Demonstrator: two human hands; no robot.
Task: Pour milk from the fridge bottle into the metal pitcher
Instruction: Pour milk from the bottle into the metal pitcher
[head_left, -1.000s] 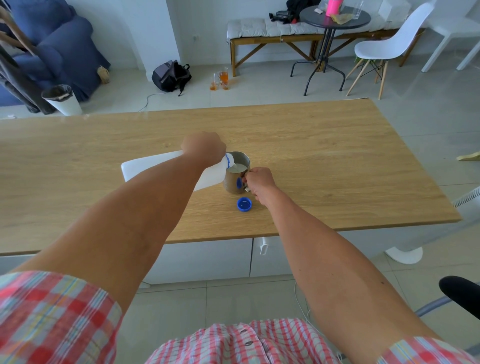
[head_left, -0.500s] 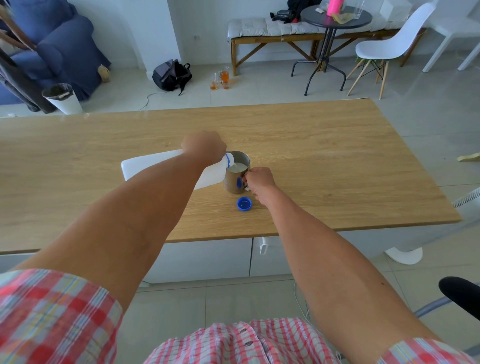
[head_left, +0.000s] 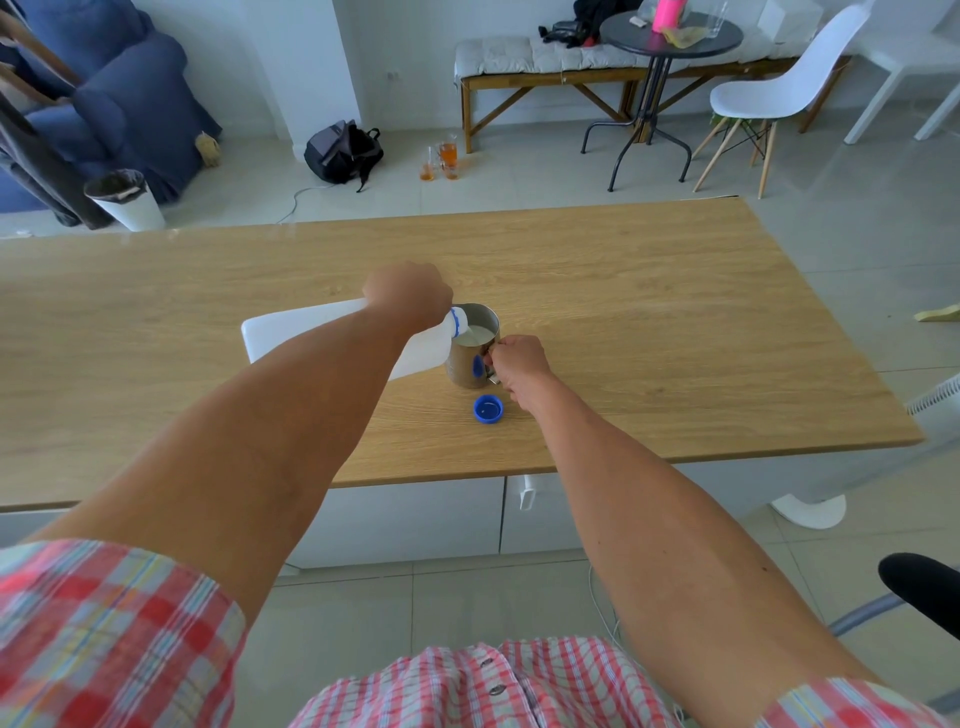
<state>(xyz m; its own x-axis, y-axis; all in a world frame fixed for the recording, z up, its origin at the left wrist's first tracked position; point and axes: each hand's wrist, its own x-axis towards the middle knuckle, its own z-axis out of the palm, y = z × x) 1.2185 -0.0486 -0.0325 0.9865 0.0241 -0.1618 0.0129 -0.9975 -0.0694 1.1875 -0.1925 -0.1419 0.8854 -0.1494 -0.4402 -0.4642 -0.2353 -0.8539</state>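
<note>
While the pitcher (head_left: 471, 358) is gripped by the right hand (head_left: 517, 362), the tipped bottle (head_left: 332, 338) is clasped by the left hand (head_left: 408, 296), milk streaming in.

A home: armchair (head_left: 130, 104), bench (head_left: 545, 62) (cushioned), backpack (head_left: 343, 150).

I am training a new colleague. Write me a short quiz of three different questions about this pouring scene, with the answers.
1. True or false: the blue cap is screwed on the milk bottle.
2. Which hand holds the handle of the metal pitcher?
3. The bottle's mouth is: A) over the pitcher's rim, B) flat on the table, C) pointing up.

Key: 1 false, it lies on the table; 2 the right hand, while the left hand tilts the bottle; 3 A.
</note>
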